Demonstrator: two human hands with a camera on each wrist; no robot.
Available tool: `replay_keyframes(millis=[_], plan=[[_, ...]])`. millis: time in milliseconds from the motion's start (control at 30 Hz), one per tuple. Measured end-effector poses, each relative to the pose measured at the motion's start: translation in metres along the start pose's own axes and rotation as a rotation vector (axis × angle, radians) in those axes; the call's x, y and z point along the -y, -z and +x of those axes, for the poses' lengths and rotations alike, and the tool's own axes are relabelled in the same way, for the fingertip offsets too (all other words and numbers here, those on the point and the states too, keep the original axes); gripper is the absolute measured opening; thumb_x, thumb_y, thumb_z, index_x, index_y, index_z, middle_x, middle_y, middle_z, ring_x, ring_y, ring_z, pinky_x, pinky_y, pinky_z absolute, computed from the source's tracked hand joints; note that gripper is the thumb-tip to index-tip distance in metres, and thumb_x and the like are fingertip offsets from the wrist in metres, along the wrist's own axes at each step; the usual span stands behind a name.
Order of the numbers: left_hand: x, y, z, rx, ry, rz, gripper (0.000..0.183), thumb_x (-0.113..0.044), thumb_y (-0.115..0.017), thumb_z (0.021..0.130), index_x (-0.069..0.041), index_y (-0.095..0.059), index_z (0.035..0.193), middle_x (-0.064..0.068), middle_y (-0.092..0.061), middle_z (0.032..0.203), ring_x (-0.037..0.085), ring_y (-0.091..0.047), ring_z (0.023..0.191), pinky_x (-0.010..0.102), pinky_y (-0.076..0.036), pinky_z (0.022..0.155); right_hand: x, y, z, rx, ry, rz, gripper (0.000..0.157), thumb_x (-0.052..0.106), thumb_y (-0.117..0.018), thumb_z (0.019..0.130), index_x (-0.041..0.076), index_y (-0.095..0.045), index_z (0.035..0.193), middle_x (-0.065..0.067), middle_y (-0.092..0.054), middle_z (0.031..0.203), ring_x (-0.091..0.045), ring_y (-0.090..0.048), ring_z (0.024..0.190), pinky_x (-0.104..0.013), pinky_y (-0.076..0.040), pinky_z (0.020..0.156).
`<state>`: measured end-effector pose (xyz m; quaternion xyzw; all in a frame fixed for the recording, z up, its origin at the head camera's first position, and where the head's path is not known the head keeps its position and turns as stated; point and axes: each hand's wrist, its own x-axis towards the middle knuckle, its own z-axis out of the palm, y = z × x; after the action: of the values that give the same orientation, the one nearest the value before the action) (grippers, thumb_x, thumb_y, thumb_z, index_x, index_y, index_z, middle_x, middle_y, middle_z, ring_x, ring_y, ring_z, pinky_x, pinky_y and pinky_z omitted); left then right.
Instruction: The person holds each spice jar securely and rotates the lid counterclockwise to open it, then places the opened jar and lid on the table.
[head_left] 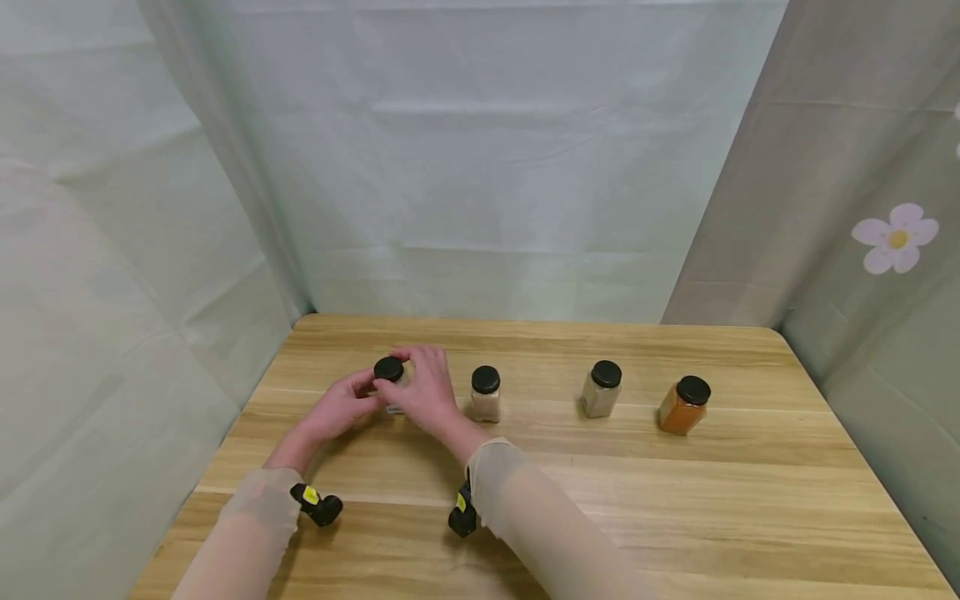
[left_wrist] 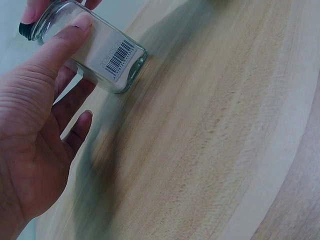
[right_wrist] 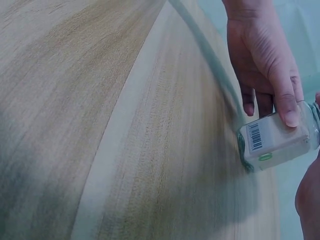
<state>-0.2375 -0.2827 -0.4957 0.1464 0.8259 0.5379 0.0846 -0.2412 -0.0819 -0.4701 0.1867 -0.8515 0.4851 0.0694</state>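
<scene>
Both hands are at a square glass jar [left_wrist: 107, 52] of pale powder with a black lid [head_left: 388, 369], at the left of the table in the head view. My left hand [head_left: 347, 408] grips the jar's body, its thumb on the label face beside a barcode and other fingers behind the glass. My right hand [head_left: 427, 387] holds the lid, thumb and fingers on either side of it. In the right wrist view the left thumb lies on the jar [right_wrist: 277, 137], and part of my right hand [right_wrist: 310, 197] shows at the right edge. The base is close over the wood.
To the right on the wooden table [head_left: 675, 517] stand a black-lidded jar of pinkish-beige contents [head_left: 486, 404], a jar of grey-beige contents [head_left: 601, 396] and a jar of orange contents [head_left: 681, 412]. Pale curtains [head_left: 495, 167] hang behind and at both sides.
</scene>
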Motion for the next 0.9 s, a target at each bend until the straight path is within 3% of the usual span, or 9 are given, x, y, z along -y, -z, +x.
replay_keyframes(millis=[433,900], plan=[[-0.0027,-0.0011,-0.0013,-0.015,0.013,0.025,0.054,-0.015,-0.071,0.098,-0.005,-0.054,0.148,0.016,-0.055,0.146,0.036,-0.053,0.13,0.024,-0.048,0.095,0.0,-0.0002,-0.0012,0.03,0.009,0.044,0.049,0.033,-0.072,0.091,0.025,-0.064,0.138,0.007,-0.057,0.135,-0.013,-0.042,0.123,-0.034,-0.042,0.1],[-0.0025,-0.001,-0.0017,-0.009,0.01,0.053,0.05,-0.016,-0.07,0.099,-0.005,-0.055,0.146,0.016,-0.056,0.146,0.034,-0.052,0.131,0.024,-0.047,0.097,0.004,0.0042,-0.0008,-0.021,0.077,0.081,0.048,0.028,-0.073,0.088,0.018,-0.065,0.134,0.007,-0.059,0.131,-0.015,-0.044,0.124,-0.035,-0.041,0.102]])
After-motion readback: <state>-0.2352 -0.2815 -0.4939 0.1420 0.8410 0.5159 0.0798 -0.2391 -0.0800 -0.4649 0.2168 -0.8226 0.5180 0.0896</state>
